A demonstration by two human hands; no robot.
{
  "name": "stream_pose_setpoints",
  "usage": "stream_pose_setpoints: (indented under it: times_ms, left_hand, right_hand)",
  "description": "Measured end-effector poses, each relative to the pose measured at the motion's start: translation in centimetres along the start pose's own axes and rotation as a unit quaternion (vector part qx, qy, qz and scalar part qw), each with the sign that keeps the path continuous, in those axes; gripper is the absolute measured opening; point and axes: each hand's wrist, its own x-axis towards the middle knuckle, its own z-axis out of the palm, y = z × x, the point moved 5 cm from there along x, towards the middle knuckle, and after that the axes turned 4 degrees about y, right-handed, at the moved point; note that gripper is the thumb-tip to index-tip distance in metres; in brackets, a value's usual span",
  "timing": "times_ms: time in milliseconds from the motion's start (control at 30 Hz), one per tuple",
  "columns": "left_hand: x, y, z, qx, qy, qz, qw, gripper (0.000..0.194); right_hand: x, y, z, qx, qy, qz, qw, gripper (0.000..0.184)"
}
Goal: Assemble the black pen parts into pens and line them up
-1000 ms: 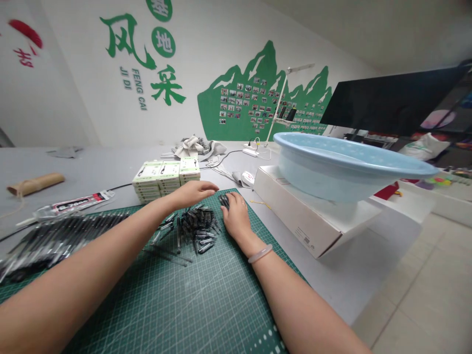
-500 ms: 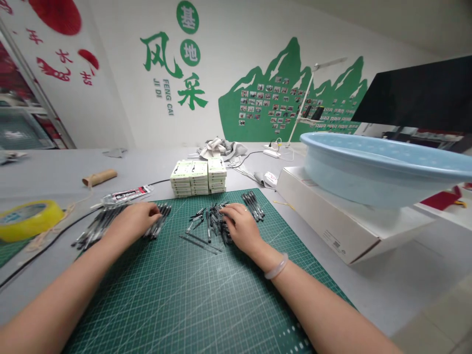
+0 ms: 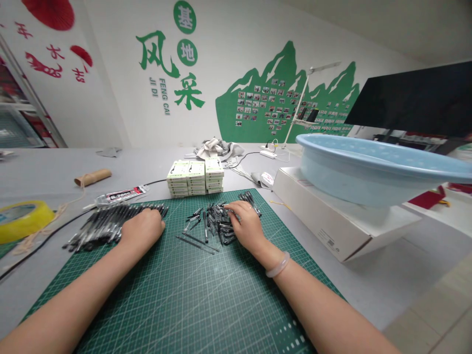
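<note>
A long row of black-and-clear pens (image 3: 106, 223) lies side by side on the left of the green cutting mat (image 3: 177, 300). My left hand (image 3: 143, 227) is closed over the right end of this row, its fingertips hidden beneath it. My right hand (image 3: 248, 223), with a pale bangle on the wrist, has its fingers bent together at a heap of small black and clear pen parts (image 3: 217, 221). What the fingertips hold is too small to make out. Behind that hand lies a small group of pens (image 3: 246, 197). Two thin dark refills (image 3: 197, 243) rest before the heap.
Stacked white-green boxes (image 3: 195, 178) stand at the mat's far edge. To the right, a large blue basin (image 3: 342, 177) sits on a white carton (image 3: 324, 221). Yellow tape (image 3: 27, 221), a brown tube (image 3: 93, 177), a packet (image 3: 121, 194) and a black cable lie left.
My left hand has moved from above the heap leftward onto the pen row, its fingers now curled. My right hand has gone from the small pen group to the heap. The view has swung left.
</note>
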Motion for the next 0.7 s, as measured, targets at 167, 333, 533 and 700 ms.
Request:
stream_pose_setpoints:
  times_ms: [167, 333, 533, 700]
  left_hand:
    - [0.2, 1.6, -1.7, -0.156, -0.005, 0.001, 0.988, 0.030]
    - [-3.5, 8.6, -3.2, -0.347, -0.016, 0.129, 0.929, 0.024]
    - [-4.3, 10.1, -2.4, -0.348, -0.006, 0.189, 0.918, 0.025]
    - [0.2, 6.6, -1.7, -0.225, 0.049, 0.169, 0.958, 0.021]
  right_hand:
    - [-0.4, 0.1, 1.3, 0.155, -0.033, 0.157, 0.975, 0.017]
    - [-2.1, -1.2, 4.2, 0.440, -0.098, 0.374, 0.810, 0.028]
    - [-2.6, -1.4, 4.1, 0.501, -0.050, 0.435, 0.747, 0.033]
    - [-2.2, -0.2, 3.6, 0.468, -0.026, 0.431, 0.771, 0.033]
